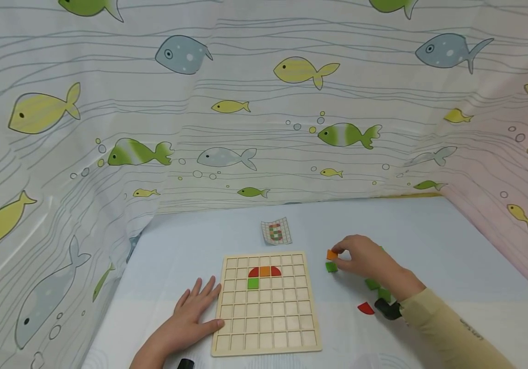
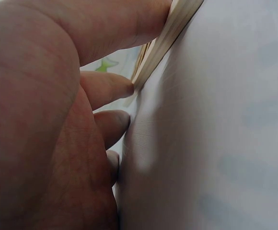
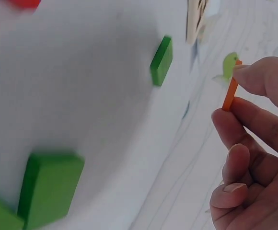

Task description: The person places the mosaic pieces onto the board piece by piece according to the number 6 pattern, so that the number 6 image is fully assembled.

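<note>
Right hand [image 1: 362, 256]: thumb and fingertips pinch an orange square tile [image 1: 332, 254], which the right wrist view shows edge-on; the other fingers curl toward the palm. Tile is just right of the board, near its far corner. A green tile [image 1: 331, 267] lies on the table [image 1: 190, 236], just nearer the person than the pinched one.

Left hand [image 1: 192, 318]: fingers straight and spread, palm side down, thumb and index finger touching the left edge of the wooden grid board [image 1: 266, 352].

Board contents, second row from far edge: red quarter-round piece [image 1: 254, 272], orange square [image 1: 265, 271], red quarter-round piece [image 1: 275, 271], side by side. Green square [image 1: 253, 283] sits directly below the left red piece.

Under the right forearm: more green tiles [image 1: 384, 294]. Near them, a loose red piece [image 1: 365, 308] and a black device [image 1: 387, 309] at the wrist.

Writing: tan sleeve [image 1: 448, 328] carries small dark lettering [image 1: 471, 329], probably one word, too small to read reliably. Paper card [image 1: 276, 231] beyond the board bears a grid with a coloured figure shaped like a 6.

Surround: white curtain [image 1: 264, 41] printed with green, yellow and blue-grey fish.
</note>
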`<state>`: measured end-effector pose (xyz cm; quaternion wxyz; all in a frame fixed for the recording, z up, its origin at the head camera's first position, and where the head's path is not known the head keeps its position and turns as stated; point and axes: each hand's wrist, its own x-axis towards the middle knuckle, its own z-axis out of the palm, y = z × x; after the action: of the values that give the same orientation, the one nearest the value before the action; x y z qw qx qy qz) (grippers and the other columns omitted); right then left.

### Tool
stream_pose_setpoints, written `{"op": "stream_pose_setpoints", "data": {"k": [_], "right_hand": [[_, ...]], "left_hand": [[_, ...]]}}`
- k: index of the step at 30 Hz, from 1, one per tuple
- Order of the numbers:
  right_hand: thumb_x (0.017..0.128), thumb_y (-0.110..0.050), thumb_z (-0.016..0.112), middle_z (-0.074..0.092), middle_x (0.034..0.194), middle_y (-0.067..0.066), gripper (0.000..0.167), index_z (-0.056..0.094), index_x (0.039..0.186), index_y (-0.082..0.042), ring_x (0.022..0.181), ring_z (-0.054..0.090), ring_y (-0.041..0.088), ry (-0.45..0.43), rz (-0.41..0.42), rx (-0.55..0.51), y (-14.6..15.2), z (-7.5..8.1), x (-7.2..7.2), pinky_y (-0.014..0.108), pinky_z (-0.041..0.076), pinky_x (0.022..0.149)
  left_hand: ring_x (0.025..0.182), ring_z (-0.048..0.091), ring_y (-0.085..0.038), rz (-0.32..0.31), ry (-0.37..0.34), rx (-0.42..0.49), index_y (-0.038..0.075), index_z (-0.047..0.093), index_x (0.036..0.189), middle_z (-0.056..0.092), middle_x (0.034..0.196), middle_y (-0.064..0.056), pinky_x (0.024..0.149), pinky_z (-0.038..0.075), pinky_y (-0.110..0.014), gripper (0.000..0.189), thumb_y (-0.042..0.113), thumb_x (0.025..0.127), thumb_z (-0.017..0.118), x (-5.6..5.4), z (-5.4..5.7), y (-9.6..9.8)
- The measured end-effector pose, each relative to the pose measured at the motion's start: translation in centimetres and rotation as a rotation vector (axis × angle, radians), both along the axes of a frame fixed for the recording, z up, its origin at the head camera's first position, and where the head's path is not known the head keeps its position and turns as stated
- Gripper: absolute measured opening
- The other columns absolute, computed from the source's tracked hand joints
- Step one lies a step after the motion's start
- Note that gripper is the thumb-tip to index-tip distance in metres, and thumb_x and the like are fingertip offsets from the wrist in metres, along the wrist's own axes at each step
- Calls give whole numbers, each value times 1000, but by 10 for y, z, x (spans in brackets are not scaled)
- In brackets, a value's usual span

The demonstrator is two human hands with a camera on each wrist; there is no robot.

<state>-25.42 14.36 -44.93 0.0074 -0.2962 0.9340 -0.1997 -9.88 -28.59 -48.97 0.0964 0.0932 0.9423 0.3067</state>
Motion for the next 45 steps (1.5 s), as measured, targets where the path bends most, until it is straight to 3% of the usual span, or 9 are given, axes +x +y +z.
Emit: {"op": "stream_pose_setpoints", "data": {"k": [4,13,21,32,45], "right_hand": [[85,-18,75,69,96,-9,20,77,103,-11,94,64,16,24,51,-10,-14,3,9,37,53,84],[85,-20,76,69,96,-11,19,78,102,-14,93,63,15,-20,101,-18,-46,6,25,33,53,83],[86,-29,76,68,95,-12,21,78,102,-16,94,59,12,-11,149,30,-71,2,34,31,52,82],[85,-27,72,68,99,-10,21,79,102,-17,97,59,12,-7,235,35,-109,-2,42,29,52,83],[86,-23,72,67,90,-9,15,80,98,-18,83,57,7,74,338,61,-146,-1,49,23,50,75]], "left_hand": [[149,-2,-36,1,-3,0,11,36,154,19,163,-9,114,-4,-57,84,54,89,66,0,0,0],[149,-2,-37,-10,6,11,10,35,155,18,163,-10,114,-4,-57,84,54,90,66,0,-1,-1],[149,-2,-37,-12,9,15,10,35,155,18,163,-10,113,-4,-58,84,54,90,66,0,-2,-1],[149,-1,-37,-7,5,8,11,35,155,17,163,-9,113,-4,-58,84,54,90,65,0,-1,-2],[149,-1,-36,-5,7,6,11,35,155,18,163,-8,114,-3,-58,84,55,89,66,-1,-3,-3]]}}
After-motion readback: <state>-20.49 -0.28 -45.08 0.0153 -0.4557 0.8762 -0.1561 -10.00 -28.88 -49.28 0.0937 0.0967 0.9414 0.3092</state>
